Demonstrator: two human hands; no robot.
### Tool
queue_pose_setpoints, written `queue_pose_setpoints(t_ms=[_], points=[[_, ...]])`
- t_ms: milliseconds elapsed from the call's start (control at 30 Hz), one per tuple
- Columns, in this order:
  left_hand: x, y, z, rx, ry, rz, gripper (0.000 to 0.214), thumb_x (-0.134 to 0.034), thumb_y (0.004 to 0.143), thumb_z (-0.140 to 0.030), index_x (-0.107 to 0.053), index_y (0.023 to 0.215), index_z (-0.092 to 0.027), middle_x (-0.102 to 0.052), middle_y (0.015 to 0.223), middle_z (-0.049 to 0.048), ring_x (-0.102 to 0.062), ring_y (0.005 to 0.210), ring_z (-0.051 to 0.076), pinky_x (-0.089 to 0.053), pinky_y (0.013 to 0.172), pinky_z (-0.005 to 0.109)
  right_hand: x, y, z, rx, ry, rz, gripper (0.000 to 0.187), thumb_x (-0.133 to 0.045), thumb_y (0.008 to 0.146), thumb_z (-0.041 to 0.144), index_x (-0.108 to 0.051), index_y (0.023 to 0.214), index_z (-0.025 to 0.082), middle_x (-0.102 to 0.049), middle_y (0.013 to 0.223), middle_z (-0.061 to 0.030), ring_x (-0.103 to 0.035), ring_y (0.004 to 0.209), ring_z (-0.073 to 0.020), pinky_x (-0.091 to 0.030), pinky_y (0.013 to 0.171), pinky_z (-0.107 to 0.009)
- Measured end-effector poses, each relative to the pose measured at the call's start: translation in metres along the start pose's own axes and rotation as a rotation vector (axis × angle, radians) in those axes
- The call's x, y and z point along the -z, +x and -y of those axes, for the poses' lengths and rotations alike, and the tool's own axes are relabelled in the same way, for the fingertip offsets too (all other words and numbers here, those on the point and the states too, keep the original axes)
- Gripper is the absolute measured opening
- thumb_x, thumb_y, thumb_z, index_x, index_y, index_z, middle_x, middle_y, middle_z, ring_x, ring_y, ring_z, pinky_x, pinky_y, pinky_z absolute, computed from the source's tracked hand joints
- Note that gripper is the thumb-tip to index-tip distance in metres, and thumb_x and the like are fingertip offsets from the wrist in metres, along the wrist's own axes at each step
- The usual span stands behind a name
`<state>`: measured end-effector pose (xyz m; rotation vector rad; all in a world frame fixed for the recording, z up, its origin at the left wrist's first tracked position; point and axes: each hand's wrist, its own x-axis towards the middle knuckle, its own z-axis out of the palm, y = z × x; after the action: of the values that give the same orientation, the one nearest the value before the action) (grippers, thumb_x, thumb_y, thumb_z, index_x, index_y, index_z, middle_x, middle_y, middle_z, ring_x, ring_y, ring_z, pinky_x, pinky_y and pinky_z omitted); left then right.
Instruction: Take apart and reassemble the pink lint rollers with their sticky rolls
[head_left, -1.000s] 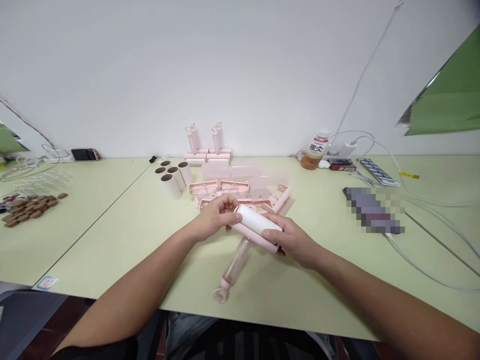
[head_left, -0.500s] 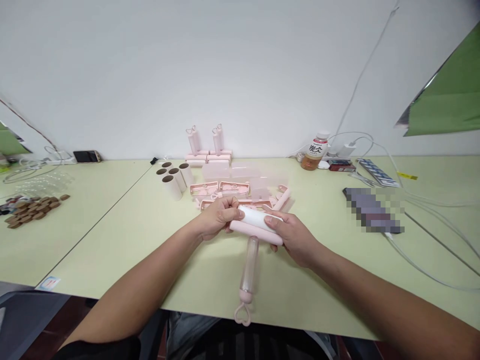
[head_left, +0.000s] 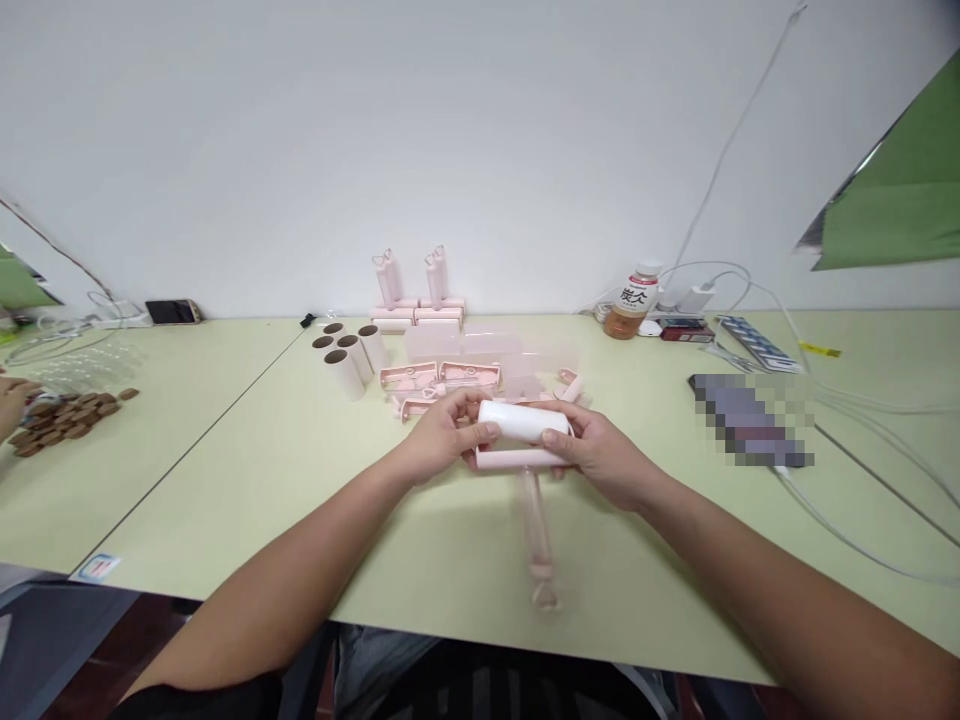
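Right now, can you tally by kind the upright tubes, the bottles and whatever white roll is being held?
Upright tubes: 5
Bottle: 1
Held white roll, between left hand and right hand: 1
Total: 7

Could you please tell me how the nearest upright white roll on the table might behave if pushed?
The nearest upright white roll may tip if pushed near its top, since it stands on end, taller than wide. Once down, its round side would likely let it roll on the flat table. Its hollow core suggests it is light for its size.
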<state>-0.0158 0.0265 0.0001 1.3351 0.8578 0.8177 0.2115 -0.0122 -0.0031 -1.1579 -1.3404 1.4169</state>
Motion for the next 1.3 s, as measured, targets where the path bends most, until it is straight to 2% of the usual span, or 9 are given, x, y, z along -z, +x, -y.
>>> queue_pose_setpoints(t_ms=[133, 267, 400, 533, 667, 833, 967, 1067, 1300], points=[[-0.008, 0.004, 0.008, -0.029, -0.092, -0.094, 0.056, -0.081, 0.068, -0.048, -0.054, 0.105, -0.017, -0.065, 0.078, 0.0001, -0.066, 0.067, 0.016, -0.054, 0.051, 0.025, 0.01, 0.005, 0.002, -0.011, 0.059, -0.068, 0.062, -0.082, 0.072, 0.04, -0.06, 0.126, 0.019, -0.059, 0.069, 0.0044, -0.053, 0.056, -0.0108, -0.051, 0.056, -0.025], [-0.014, 0.005, 0.012, -0.035, -0.127, -0.164, 0.056, -0.081, 0.069, -0.051, -0.054, 0.104, -0.017, -0.067, 0.082, 0.0023, -0.068, 0.07, 0.016, -0.057, 0.056, 0.027, 0.01, 0.006, 0.005, -0.025, 0.132, -0.167, 0.044, -0.073, 0.079, 0.036, -0.064, 0.119, 0.021, -0.065, 0.086, -0.0014, -0.063, 0.078, -0.016, -0.056, 0.068, -0.028], [-0.01, 0.004, 0.009, 0.007, -0.21, -0.276, 0.05, -0.073, 0.077, -0.055, -0.05, 0.102, -0.018, -0.07, 0.087, 0.0061, -0.072, 0.069, 0.018, -0.056, 0.052, 0.025, 0.011, 0.004, 0.012, -0.058, 0.065, -0.354, 0.035, -0.064, 0.079, 0.033, -0.068, 0.112, 0.021, -0.065, 0.084, -0.0023, -0.06, 0.068, -0.015, -0.049, 0.054, -0.024], [-0.006, 0.002, 0.007, 0.013, -0.216, -0.199, 0.051, -0.074, 0.077, -0.053, -0.052, 0.105, -0.017, -0.07, 0.088, 0.0066, -0.072, 0.069, 0.016, -0.056, 0.054, 0.024, 0.016, 0.003, 0.013, -0.057, -0.141, -0.267, 0.031, -0.058, 0.081, 0.033, -0.068, 0.107, 0.021, -0.066, 0.083, -0.0025, -0.06, 0.065, -0.0165, -0.046, 0.053, -0.026], [-0.007, 0.001, 0.012, -0.028, -0.156, -0.166, 0.062, -0.079, 0.07, -0.054, -0.049, 0.111, -0.018, -0.068, 0.082, 0.0016, -0.069, 0.064, 0.015, -0.055, 0.052, 0.024, 0.022, 0.005, 0.002, 0.011, -0.572, -0.125, 0.026, -0.05, 0.085, 0.032, -0.072, 0.096, 0.02, -0.062, 0.07, -0.0004, -0.055, 0.06, -0.0167, -0.04, 0.053, -0.027], [-0.005, 0.002, 0.014, -0.057, -0.106, -0.164, 0.061, -0.079, 0.069, -0.056, -0.043, 0.103, -0.021, -0.069, 0.079, 0.0002, -0.07, 0.068, 0.016, -0.055, 0.056, 0.025, 0.022, 0.004, -0.003, 0.151, -0.893, -0.162, 0.029, -0.048, 0.09, 0.03, -0.071, 0.106, 0.021, -0.071, 0.098, -0.0072, -0.065, 0.084, -0.0244, -0.049, 0.071, -0.036], [-0.004, 0.002, 0.012, -0.073, -0.104, -0.199, 0.061, -0.079, 0.069, -0.057, -0.045, 0.105, -0.021, -0.07, 0.08, 0.0009, -0.071, 0.07, 0.016, -0.055, 0.061, 0.027, 0.018, -0.002, -0.001, 0.386, -0.822, -0.272, 0.039, -0.057, 0.089, 0.037, -0.062, 0.125, 0.022, -0.069, 0.12, -0.0103, -0.065, 0.106, -0.0291, -0.051, 0.089, -0.043], [-0.005, 0.001, 0.012, -0.07, -0.113, -0.175, 0.059, -0.08, 0.07, -0.054, -0.045, 0.103, -0.021, -0.07, 0.08, 0.0011, -0.072, 0.072, 0.017, -0.056, 0.064, 0.028, 0.015, -0.004, -0.004, 0.502, -0.721, -0.232, 0.045, -0.065, 0.086, 0.035, -0.059, 0.129, 0.024, -0.068, 0.121, -0.0093, -0.067, 0.101, -0.0268, -0.053, 0.09, -0.043], [-0.005, -0.003, 0.009, -0.094, -0.122, -0.12, 0.053, -0.081, 0.071, -0.049, -0.044, 0.096, -0.021, -0.068, 0.076, -0.0001, -0.071, 0.07, 0.017, -0.054, 0.059, 0.026, 0.006, -0.003, -0.008, 0.467, -0.264, -0.181, 0.032, -0.071, 0.083, 0.037, -0.065, 0.112, 0.023, -0.064, 0.111, -0.0092, -0.071, 0.088, -0.0233, -0.062, 0.078, -0.038]])
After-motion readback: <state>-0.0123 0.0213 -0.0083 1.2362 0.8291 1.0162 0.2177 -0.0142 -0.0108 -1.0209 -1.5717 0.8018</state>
